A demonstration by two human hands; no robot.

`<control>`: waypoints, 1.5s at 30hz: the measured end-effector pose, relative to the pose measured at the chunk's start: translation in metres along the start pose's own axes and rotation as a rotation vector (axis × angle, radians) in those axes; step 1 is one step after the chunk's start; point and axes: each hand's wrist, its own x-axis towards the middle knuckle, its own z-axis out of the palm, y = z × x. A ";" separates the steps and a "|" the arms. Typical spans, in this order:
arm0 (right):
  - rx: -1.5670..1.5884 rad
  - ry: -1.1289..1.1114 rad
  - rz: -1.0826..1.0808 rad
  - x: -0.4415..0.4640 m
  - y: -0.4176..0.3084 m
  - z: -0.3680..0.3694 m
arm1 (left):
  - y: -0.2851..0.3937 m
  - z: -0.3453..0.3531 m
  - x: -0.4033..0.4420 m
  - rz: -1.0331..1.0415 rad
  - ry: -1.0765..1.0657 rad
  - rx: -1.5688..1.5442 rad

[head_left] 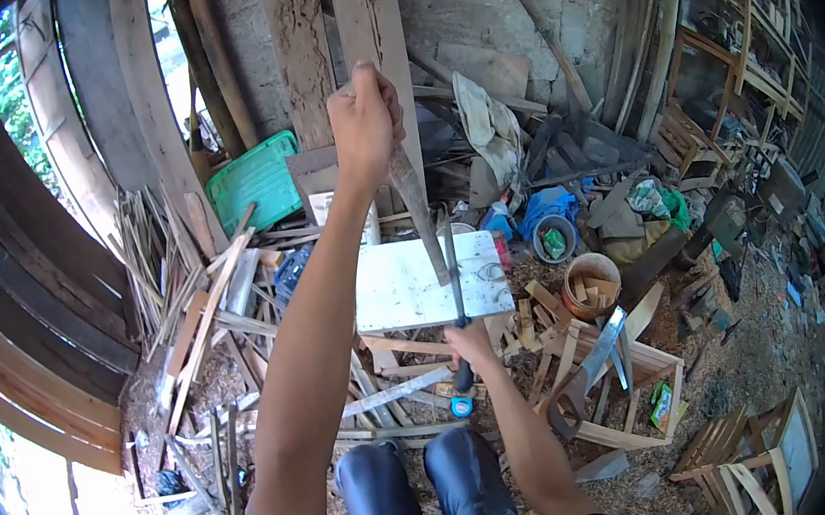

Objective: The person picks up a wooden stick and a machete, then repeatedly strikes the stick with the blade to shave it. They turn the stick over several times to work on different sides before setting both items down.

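My left hand [366, 127] is raised and closed round the upper part of a wooden stick [415, 202], which slants down toward a white board [391, 295]. The stick's lower end narrows and meets the board, or hangs just above it. Lower down, my right hand [469, 344] grips the black handle of a long knife [453, 273]. Its dark, narrow blade points away from me, close beside the stick's lower end. Whether blade and stick touch, I cannot tell.
A handsaw [586, 375] lies on a wooden frame [642, 434] at the right, near a bucket of wood pieces [592, 286]. A blue tape measure [461, 406] is below the board. Scrap wood [209, 329] and a green crate [254, 186] are on the left.
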 end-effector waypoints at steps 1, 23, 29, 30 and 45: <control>0.006 0.011 0.040 -0.002 -0.002 -0.001 | 0.002 -0.001 0.005 0.008 -0.009 0.007; -0.495 0.186 -0.246 0.015 0.047 -0.015 | -0.004 -0.028 0.011 0.020 0.053 -0.077; -0.397 0.033 0.052 -0.019 0.022 -0.027 | 0.002 -0.047 0.004 0.000 0.054 0.005; -0.417 0.011 0.071 -0.027 0.013 -0.029 | 0.000 -0.050 0.003 -0.011 0.006 -0.115; -0.169 -0.082 -0.278 -0.111 -0.093 0.000 | 0.014 -0.034 -0.022 0.144 -0.119 -0.032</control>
